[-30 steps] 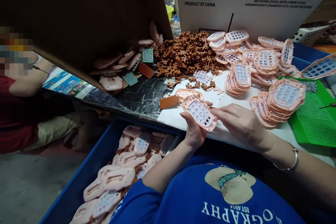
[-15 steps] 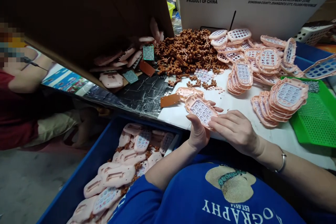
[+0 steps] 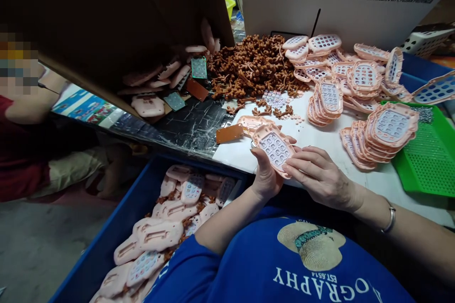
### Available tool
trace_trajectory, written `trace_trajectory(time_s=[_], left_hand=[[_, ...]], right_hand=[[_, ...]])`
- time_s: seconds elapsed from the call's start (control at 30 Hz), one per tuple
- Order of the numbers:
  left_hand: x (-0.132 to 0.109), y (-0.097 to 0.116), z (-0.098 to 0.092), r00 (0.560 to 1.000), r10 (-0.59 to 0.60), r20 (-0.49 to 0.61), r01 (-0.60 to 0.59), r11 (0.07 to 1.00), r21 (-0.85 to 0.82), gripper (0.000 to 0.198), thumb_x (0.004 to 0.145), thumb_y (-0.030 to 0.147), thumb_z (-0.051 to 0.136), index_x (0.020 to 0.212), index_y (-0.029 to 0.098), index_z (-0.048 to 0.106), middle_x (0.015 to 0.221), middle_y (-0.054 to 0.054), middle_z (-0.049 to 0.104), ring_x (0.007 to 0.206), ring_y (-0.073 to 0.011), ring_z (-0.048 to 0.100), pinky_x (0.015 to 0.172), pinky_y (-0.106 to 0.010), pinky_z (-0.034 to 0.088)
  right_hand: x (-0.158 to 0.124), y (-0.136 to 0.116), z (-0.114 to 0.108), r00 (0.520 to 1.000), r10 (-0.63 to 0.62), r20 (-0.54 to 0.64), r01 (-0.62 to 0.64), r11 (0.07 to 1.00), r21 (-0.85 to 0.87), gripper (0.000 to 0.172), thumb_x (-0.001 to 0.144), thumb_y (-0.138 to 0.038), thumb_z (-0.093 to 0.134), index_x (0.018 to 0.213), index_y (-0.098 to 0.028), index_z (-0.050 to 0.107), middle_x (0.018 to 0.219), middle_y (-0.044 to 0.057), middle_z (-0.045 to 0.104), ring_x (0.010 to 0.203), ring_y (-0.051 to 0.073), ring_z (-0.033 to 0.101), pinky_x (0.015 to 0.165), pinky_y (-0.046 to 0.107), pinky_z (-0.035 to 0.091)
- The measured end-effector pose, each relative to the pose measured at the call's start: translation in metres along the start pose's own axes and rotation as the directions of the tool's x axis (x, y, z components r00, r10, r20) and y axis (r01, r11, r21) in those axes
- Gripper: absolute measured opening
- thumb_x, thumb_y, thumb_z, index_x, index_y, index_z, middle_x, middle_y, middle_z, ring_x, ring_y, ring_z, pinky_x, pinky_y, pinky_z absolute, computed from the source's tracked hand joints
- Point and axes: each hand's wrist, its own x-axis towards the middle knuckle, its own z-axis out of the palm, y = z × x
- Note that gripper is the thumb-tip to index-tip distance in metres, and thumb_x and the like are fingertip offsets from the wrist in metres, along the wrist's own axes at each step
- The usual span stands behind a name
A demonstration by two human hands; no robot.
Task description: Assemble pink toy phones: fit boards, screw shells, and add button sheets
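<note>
A pink toy phone shell [image 3: 274,149] with a white keypad set into its frame is tilted up at the front edge of the table. My left hand [image 3: 266,178] grips it from below, thumb on the near left edge and fingertips showing past the far side. The fingers of my right hand [image 3: 322,176], held close together, press on the shell's lower right edge. Just behind lies another pink shell half [image 3: 250,122], partly covered by the held one. A brown circuit board [image 3: 229,134] with thin wires rests to its left.
Brown bone-shaped pieces [image 3: 252,66] are heaped at the back, with small printed keys [image 3: 275,99] before them. Stacked shells [image 3: 391,125] and a green tray [image 3: 426,161] stand right. A blue bin [image 3: 103,239] holds pink shells below left. A cardboard box [image 3: 106,23] overhangs; another person's arm [image 3: 30,104] is beyond.
The held shell has turned slightly more upright, and my right fingertips have shifted a little along its edge. The view has tilted slightly.
</note>
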Motion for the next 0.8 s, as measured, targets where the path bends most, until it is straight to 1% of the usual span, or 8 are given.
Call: trace_trajectory(time_s=[0.07,0.2,0.33,0.47,0.53,0.63,0.7,0.8], left_hand=[[0.0,-0.002,0.002,0.999,-0.007,-0.033,0.006,1.0,-0.024,0.083,0.057,0.087,0.061,0.104,0.018,0.065,0.093,-0.009,0.07,0.103,-0.0314,0.067,0.088,-0.043,0.055],[0.002,-0.002,0.004,0.994,-0.077,-0.078,0.068,0.991,-0.111,0.079,0.065,0.083,0.06,0.11,0.018,0.064,0.09,-0.008,0.07,0.099,-0.0294,0.069,0.089,-0.042,0.055],[0.006,-0.002,0.007,0.994,-0.096,-0.042,0.092,0.99,-0.104,0.079,0.065,0.085,0.057,0.106,0.017,0.066,0.095,-0.011,0.071,0.103,-0.0307,0.068,0.09,-0.043,0.054],[0.01,-0.003,0.011,0.995,-0.095,0.007,0.095,0.993,-0.069,0.082,0.067,0.085,0.054,0.111,0.017,0.064,0.107,-0.012,0.07,0.11,-0.0305,0.065,0.093,-0.041,0.053],[0.013,-0.005,0.012,0.994,-0.108,0.023,0.109,0.992,-0.061,0.076,0.072,0.081,0.053,0.116,0.02,0.061,0.114,-0.011,0.067,0.11,-0.0277,0.064,0.094,-0.04,0.052],[0.017,-0.007,0.009,0.989,-0.143,0.027,0.144,0.988,-0.05,0.066,0.08,0.074,0.051,0.122,0.023,0.056,0.116,-0.01,0.064,0.106,-0.0258,0.065,0.092,-0.043,0.053],[0.019,-0.007,0.006,0.988,-0.153,0.016,0.154,0.988,-0.034,0.062,0.083,0.07,0.051,0.122,0.022,0.055,0.115,-0.011,0.063,0.106,-0.0261,0.065,0.091,-0.043,0.054],[0.02,-0.007,0.004,0.986,-0.165,0.01,0.165,0.986,-0.024,0.055,0.088,0.064,0.051,0.121,0.021,0.055,0.115,-0.012,0.063,0.107,-0.0257,0.065,0.091,-0.041,0.054]], right_hand=[[0.001,-0.003,0.002,0.999,0.013,-0.036,-0.013,1.0,-0.013,0.028,0.088,-0.007,0.056,0.115,-0.011,0.066,0.109,0.011,0.073,0.112,0.024,0.063,0.098,0.048,0.052],[0.002,-0.005,0.001,0.994,-0.013,-0.112,0.01,0.999,-0.033,0.024,0.09,-0.008,0.054,0.109,-0.014,0.068,0.101,0.008,0.075,0.103,0.019,0.067,0.096,0.042,0.054],[0.003,-0.007,-0.004,0.992,0.043,-0.116,-0.064,0.981,-0.185,0.024,0.092,-0.009,0.052,0.106,-0.017,0.069,0.104,0.004,0.076,0.106,0.02,0.066,0.1,0.046,0.05],[0.005,0.0,-0.015,0.989,0.015,-0.144,-0.047,0.974,-0.222,0.022,0.092,-0.011,0.052,0.104,-0.02,0.069,0.101,0.002,0.076,0.097,0.018,0.068,0.097,0.043,0.051],[0.006,0.013,-0.026,0.987,0.041,-0.157,-0.086,0.954,-0.289,0.021,0.09,-0.011,0.057,0.105,-0.019,0.068,0.102,0.002,0.076,0.097,0.019,0.068,0.097,0.045,0.051],[0.009,0.043,-0.045,0.978,0.135,-0.156,-0.191,0.881,-0.433,0.018,0.087,-0.013,0.061,0.102,-0.02,0.069,0.1,0.003,0.076,0.094,0.022,0.068,0.096,0.047,0.049],[0.011,0.066,-0.055,0.964,0.234,-0.123,-0.264,0.819,-0.509,0.015,0.09,-0.017,0.057,0.096,-0.022,0.07,0.095,0.003,0.076,0.093,0.023,0.067,0.095,0.048,0.048],[0.011,0.098,-0.06,0.933,0.355,-0.052,-0.319,0.755,-0.573,0.025,0.094,-0.021,0.048,0.087,-0.022,0.071,0.089,0.004,0.075,0.092,0.023,0.065,0.095,0.048,0.045]])
